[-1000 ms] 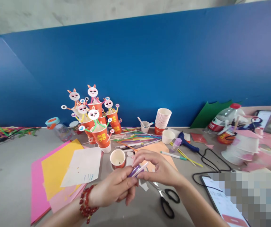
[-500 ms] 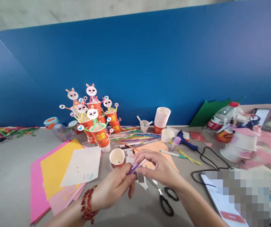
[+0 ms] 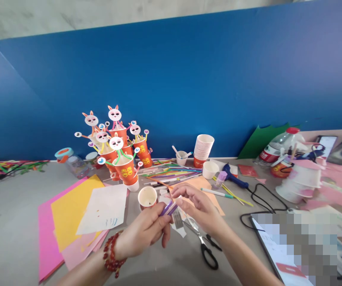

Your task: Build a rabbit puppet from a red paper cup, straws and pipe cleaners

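In front of me my left hand, with red beads at the wrist, is closed around slim purple pieces lying side by side. Their exact kind is not clear. Close by on the right, my right hand has its fingers curved and apart, the thumb tip at the upper end of the purple pieces. Just beyond my left hand stands a paper cup, open side up. Beneath my hands lie white paper scraps and scissors with black handles, partly hidden by my right hand.
Rabbit-faced orange cups stand back left, behind coloured sheets and white paper. Coloured sticks, stacked cups and a blue glue gun with a black cord lie farther back. A bottle and tablet are right.
The purple piece with a white end now shows as purple pieces side by side in my left hand. My right fingers have loosened and spread. The view has shifted slightly.
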`<state>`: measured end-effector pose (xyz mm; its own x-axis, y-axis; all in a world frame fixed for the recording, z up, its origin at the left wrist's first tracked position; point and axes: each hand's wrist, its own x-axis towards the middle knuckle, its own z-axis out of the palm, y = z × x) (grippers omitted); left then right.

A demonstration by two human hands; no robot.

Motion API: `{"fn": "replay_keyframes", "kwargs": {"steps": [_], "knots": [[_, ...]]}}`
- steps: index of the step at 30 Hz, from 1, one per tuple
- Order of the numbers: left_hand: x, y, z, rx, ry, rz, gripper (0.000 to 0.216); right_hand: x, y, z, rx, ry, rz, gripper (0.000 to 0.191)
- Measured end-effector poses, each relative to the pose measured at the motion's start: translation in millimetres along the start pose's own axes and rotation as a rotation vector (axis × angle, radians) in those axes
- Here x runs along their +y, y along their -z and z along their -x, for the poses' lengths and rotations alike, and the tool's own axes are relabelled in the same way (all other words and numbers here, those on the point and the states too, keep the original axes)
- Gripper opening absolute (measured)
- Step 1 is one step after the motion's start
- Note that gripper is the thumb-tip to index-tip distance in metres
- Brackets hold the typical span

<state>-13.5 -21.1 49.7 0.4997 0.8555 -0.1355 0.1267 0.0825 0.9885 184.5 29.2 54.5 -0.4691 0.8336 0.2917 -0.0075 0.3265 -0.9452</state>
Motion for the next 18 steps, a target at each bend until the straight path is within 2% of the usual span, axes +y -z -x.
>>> {"fn": "replay_keyframes", "kwargs": {"steps": [2,6,12,15,18], "knots": [[-0.8,1.3,-1.2,-0.024,0.017,0.067,0.031,5.2,-1.0,3.2,0.046,0.026,-0.017,0.019],[-2.0,4.8,-3.0,-0.083,0.042,0.167,0.031,13.6,-1.4,11.4,0.03,0.016,-0.069,0.019],[-4.7,6.0,-4.2,-0.069,0.05,0.174,0.03,17.5,-0.2,15.6,0.052,0.062,-0.046,0.011],[-6.4,7.4,-5.0,-0.202,0.074,0.321,0.032,18.7,2.9,13.8,0.004,0.105,-0.089,0.013],[-9.6,9.9,-6.9,-0.38,0.086,0.479,0.031,20.1,9.2,8.0,-0.162,0.164,-0.178,0.032]]}}
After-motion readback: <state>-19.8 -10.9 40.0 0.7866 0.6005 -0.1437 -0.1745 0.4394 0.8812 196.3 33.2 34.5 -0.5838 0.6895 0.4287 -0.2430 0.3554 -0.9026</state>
